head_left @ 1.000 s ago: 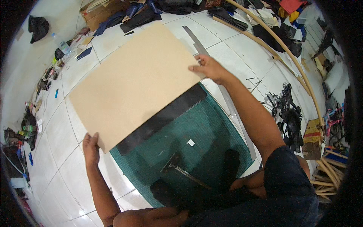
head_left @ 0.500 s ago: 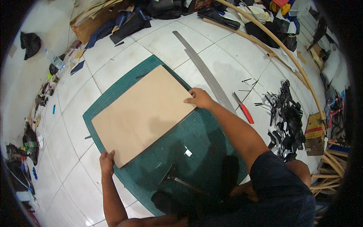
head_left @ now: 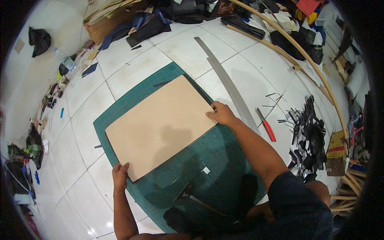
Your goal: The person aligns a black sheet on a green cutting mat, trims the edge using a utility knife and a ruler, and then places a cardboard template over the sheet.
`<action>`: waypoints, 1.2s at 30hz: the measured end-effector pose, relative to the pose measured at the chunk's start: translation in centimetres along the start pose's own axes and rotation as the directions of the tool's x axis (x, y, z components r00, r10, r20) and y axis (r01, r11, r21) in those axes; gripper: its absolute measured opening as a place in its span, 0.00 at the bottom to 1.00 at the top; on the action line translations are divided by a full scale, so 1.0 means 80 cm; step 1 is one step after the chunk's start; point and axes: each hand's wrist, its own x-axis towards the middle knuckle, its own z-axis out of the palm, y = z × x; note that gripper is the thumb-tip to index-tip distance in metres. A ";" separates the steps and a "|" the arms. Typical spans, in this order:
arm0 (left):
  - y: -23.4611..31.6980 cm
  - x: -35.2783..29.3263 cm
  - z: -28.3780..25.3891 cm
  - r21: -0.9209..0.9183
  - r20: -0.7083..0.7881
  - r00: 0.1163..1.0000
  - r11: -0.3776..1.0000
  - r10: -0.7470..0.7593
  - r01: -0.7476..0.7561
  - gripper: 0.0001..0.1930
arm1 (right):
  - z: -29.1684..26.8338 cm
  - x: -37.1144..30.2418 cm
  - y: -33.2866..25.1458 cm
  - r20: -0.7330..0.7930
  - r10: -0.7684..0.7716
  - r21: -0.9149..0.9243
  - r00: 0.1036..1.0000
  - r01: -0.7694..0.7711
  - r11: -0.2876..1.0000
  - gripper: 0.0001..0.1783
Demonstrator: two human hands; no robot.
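Note:
A stiff beige rectangular sheet (head_left: pixel 156 120) lies slanted over the upper part of a green cutting mat (head_left: pixel 224 160). My left hand (head_left: pixel 120 175) is closed on its near left corner, the thumb on top. At the far right corner, my right hand (head_left: pixel 221 113) pinches the edge between thumb and fingers. The fingers beneath the sheet are hidden. A dark strip (head_left: pixel 162 84) sticks out past the sheet's far edge on the mat. Nearer to me on the mat are a small white scrap (head_left: pixel 205 170) and a dark T-shaped tool (head_left: pixel 185 192), only dimly seen.
Right of the mat, a long metal ruler (head_left: pixel 228 80) and a red-handled knife (head_left: pixel 267 127) lie on white floor tiles. Black scraps (head_left: pixel 310 140) are heaped farther right. Long curved poles (head_left: pixel 316 66) and piles of dark material (head_left: pixel 152 34) line the far side.
The whole scene has shifted slightly down and right in the picture. Both hands keep their hold on the same two corners of the sheet, which stays at about the same place on the mat.

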 end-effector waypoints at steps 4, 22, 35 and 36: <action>-0.008 0.002 0.002 -0.006 -0.027 1.000 1.000 0.004 -0.004 0.09 | 0.005 0.010 0.003 -0.002 -0.031 0.002 1.000 0.031 1.000 0.28; -0.010 0.019 0.005 0.446 -0.271 0.951 0.895 0.148 -0.013 0.19 | 0.003 0.015 0.015 -0.015 -0.087 -0.092 0.996 0.086 0.992 0.28; 0.016 0.015 0.004 0.628 -0.213 0.966 0.778 0.146 0.021 0.19 | 0.003 0.001 -0.005 -0.031 -0.011 -0.107 0.999 0.007 0.994 0.30; 0.019 0.014 0.000 0.625 -0.209 0.967 0.780 0.146 0.018 0.19 | 0.004 -0.001 -0.009 -0.024 -0.021 -0.090 0.999 0.018 0.996 0.30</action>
